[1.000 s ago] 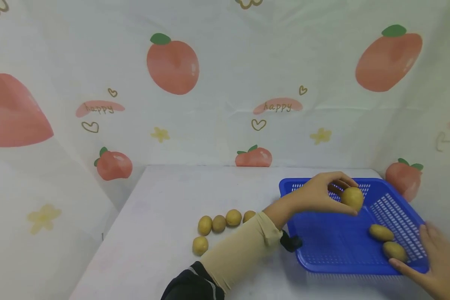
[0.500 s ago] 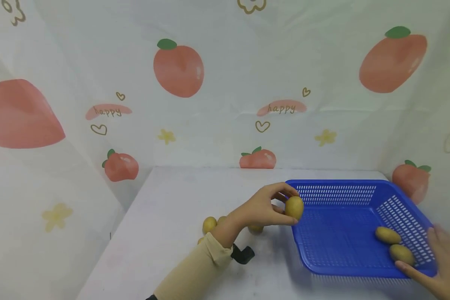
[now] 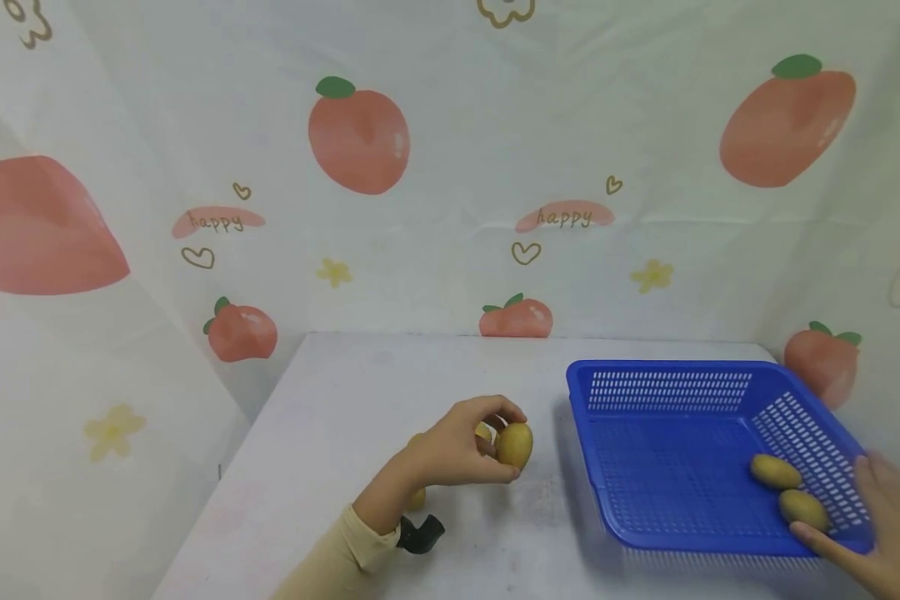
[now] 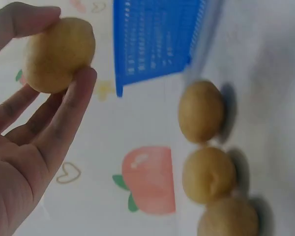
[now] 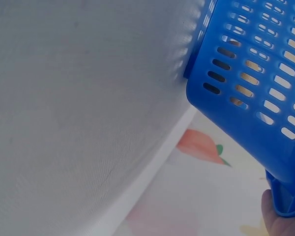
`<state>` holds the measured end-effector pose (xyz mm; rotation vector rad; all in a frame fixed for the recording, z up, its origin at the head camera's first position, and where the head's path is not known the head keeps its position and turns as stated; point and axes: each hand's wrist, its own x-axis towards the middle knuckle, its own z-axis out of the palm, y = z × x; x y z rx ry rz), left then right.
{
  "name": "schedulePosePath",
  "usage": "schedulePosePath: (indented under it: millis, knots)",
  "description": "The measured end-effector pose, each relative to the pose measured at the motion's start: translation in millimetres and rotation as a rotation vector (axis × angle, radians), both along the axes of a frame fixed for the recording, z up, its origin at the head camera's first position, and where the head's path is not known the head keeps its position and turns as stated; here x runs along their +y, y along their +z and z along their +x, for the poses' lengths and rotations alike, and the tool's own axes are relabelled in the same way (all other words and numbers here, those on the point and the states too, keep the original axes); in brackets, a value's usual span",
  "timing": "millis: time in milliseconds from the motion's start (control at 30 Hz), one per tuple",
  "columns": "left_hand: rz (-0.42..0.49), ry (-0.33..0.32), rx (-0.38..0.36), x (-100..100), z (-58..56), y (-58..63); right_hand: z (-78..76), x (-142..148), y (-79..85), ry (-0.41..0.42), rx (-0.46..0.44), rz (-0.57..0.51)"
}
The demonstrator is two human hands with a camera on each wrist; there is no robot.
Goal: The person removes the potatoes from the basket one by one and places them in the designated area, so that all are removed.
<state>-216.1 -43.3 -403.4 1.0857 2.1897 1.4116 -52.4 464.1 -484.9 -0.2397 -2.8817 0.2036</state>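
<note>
My left hand (image 3: 450,450) pinches a yellow-brown potato (image 3: 515,447) between thumb and fingers, over the table left of the basket. The left wrist view shows that potato (image 4: 61,54) held at the fingertips. Several more potatoes (image 4: 201,111) lie in a row on the table, mostly hidden behind the hand in the head view. At the right stands a blue plastic basket (image 3: 667,467) with slotted sides. Inside it, near the right front corner, lie two potatoes (image 3: 776,472). My right hand (image 3: 896,525) grips the basket's rim at that corner, thumb over the front edge.
The white table (image 3: 360,375) ends at the back against a pale cloth (image 3: 435,250) printed with red fruit. Another cloth panel borders the table's left side. A black strap piece (image 3: 420,535) sticks out from the left wrist.
My left hand has carried the potato leftward, from above the basket to above the table by the row. The right hand stays at the basket corner. The head view has shifted slightly.
</note>
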Motion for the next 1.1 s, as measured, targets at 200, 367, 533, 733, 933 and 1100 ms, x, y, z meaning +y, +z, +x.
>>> schedulePosePath:
  millis: [200,367,533,733,933,1100]
  knots:
    - [-0.041,0.024,0.043,-24,7.2,-11.7,-3.8,1,6.2,0.039,0.025,-0.016]
    - [-0.08,0.064,0.069,-41,8.8,-21.5,-4.2,1,7.2,0.033,0.015,0.004]
    - [-0.116,0.104,0.083,-55,9.9,-26.6,-4.9,3,7.1,0.049,0.045,-0.008]
    - [-0.198,0.133,0.159,-63,7.9,-30.1,-5.0,5,6.1,0.037,0.048,-0.012]
    - [-0.29,0.111,0.155,-64,6.7,-34.9,-4.4,5,5.7,0.062,0.043,-0.01]
    - [-0.328,0.098,0.168,-65,5.5,-38.1,-1.5,2,4.9,0.028,-0.018,0.007]
